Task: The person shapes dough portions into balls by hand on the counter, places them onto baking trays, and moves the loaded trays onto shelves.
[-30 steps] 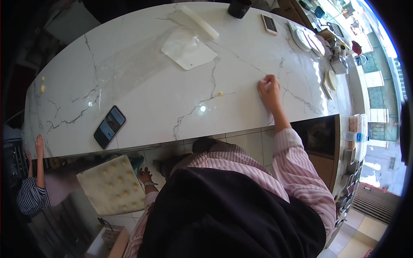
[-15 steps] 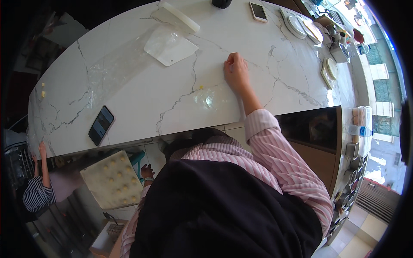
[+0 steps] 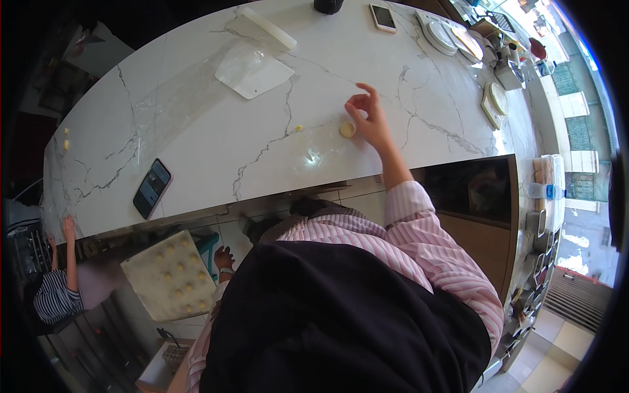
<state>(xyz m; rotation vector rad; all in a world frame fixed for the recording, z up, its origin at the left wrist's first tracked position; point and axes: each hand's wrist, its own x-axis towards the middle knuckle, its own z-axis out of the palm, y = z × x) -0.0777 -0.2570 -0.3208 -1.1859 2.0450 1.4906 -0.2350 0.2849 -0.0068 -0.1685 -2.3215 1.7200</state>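
Note:
My right hand [image 3: 371, 120] is over the marble counter [image 3: 216, 144], its fingers apart and curved, holding nothing. Just left of its thumb lies a small round pale-yellow dough piece [image 3: 347, 130]. Low at my left side is my left hand [image 3: 224, 257], a band at its wrist and its fingers loosely spread. It hangs beside a pale square tray [image 3: 147, 275] that carries several small yellow dough pieces. A yellow crumb [image 3: 299, 128] sits on the counter left of the round piece.
A dough scraper [image 3: 249, 82], a white roller-like bar [image 3: 268, 29] and a phone [image 3: 152, 188] are on the counter. Another phone [image 3: 383, 18] and kitchen scales [image 3: 495, 105] stand farther right. A co-worker in a striped top [image 3: 56, 298] is at the far left.
My right hand has opened from a closed shape and shifted slightly right and down. The round dough piece now shows on the counter beside it. My left hand stays by the tray.

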